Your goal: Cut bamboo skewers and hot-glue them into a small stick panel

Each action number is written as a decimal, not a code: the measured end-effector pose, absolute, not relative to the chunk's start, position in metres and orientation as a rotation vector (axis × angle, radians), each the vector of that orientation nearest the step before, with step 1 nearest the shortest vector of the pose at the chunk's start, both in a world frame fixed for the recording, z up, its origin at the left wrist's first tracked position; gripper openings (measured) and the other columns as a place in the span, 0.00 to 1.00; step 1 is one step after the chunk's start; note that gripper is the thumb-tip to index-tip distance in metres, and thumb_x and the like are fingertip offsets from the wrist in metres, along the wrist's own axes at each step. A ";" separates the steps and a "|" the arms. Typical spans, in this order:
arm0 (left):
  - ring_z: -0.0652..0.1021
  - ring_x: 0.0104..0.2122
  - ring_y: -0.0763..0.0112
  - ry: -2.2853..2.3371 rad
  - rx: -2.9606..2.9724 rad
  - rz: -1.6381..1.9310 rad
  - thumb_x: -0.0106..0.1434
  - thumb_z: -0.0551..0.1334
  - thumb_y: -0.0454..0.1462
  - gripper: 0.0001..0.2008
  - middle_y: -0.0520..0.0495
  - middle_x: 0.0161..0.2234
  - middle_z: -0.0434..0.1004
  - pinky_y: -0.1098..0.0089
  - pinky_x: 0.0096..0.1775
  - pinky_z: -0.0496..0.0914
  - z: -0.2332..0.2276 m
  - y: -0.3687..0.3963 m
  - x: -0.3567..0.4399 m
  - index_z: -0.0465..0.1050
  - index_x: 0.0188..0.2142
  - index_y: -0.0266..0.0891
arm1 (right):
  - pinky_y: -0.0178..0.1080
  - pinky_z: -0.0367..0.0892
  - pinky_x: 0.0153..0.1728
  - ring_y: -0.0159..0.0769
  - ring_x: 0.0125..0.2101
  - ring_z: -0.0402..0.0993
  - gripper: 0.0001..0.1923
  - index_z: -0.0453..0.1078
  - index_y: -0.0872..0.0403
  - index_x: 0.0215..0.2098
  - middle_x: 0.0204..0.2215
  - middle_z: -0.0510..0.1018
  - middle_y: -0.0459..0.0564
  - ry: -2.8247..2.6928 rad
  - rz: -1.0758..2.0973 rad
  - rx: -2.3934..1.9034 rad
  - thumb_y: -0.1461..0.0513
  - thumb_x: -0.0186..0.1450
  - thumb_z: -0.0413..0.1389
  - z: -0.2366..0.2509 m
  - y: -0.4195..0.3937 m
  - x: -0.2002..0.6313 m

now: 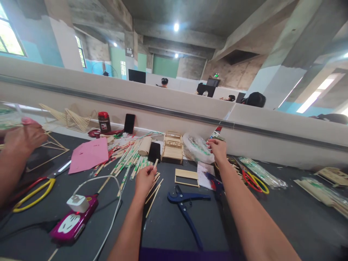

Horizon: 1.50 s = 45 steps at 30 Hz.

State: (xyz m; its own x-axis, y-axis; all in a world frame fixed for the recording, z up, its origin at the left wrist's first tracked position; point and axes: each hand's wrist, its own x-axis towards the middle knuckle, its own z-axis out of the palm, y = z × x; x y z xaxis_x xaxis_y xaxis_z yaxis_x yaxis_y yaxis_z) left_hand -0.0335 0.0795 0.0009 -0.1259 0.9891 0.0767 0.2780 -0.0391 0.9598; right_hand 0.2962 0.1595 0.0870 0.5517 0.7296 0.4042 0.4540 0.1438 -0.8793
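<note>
My left hand (145, 178) grips a short wooden stick (156, 163) that points up, above several loose sticks (153, 192) on the dark table. My right hand (218, 148) reaches far forward and closes its fingers on the edge of a clear plastic bag (196, 148) beside a small stick-built wooden model (172, 146). A flat stick frame (186, 177) and blue cutters (185, 206) lie between my arms.
Another person's hand (23, 139) works at the far left near yellow-handled scissors (34, 192). A pink power strip with a white plug (73, 217), pink paper (89, 154), wrapped chopsticks (127, 157), a jar (104, 121), a phone (129, 123) and red-yellow scissors (254, 181) lie about. A partition wall (174, 105) closes the back.
</note>
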 end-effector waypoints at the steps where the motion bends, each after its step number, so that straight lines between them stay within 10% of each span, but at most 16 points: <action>1: 0.74 0.26 0.69 1.621 1.546 1.134 0.59 0.58 0.41 0.11 0.49 0.24 0.75 0.72 0.30 0.63 0.002 0.079 -0.037 0.75 0.30 0.38 | 0.30 0.58 0.15 0.29 0.17 0.67 0.15 0.74 0.61 0.32 0.25 0.79 0.54 -1.062 0.308 -1.469 0.59 0.52 0.54 0.084 0.151 0.291; 12: 0.75 0.45 0.56 2.015 2.014 0.239 0.54 0.65 0.48 0.23 0.37 0.49 0.68 0.67 0.38 0.66 0.013 0.055 -0.026 0.70 0.44 0.37 | 0.30 0.58 0.15 0.29 0.18 0.67 0.17 0.73 0.56 0.37 0.30 0.81 0.52 -1.094 0.709 -1.282 0.53 0.56 0.56 0.020 0.039 0.207; 28: 0.78 0.39 0.58 1.869 2.074 0.157 0.54 0.64 0.39 0.07 0.42 0.37 0.79 0.70 0.34 0.64 0.007 0.055 -0.030 0.73 0.33 0.39 | 0.39 0.67 0.35 0.39 0.31 0.75 0.15 0.73 0.52 0.39 0.33 0.81 0.51 -1.446 0.451 -1.466 0.57 0.63 0.46 -0.005 0.027 0.203; 45: 0.76 0.45 0.56 2.013 2.127 0.132 0.61 0.58 0.38 0.12 0.34 0.44 0.76 0.65 0.42 0.66 0.004 0.027 -0.012 0.72 0.42 0.35 | 0.40 0.66 0.40 0.41 0.36 0.77 0.15 0.72 0.52 0.38 0.33 0.81 0.50 -1.564 0.509 -1.479 0.61 0.62 0.44 -0.007 0.026 0.203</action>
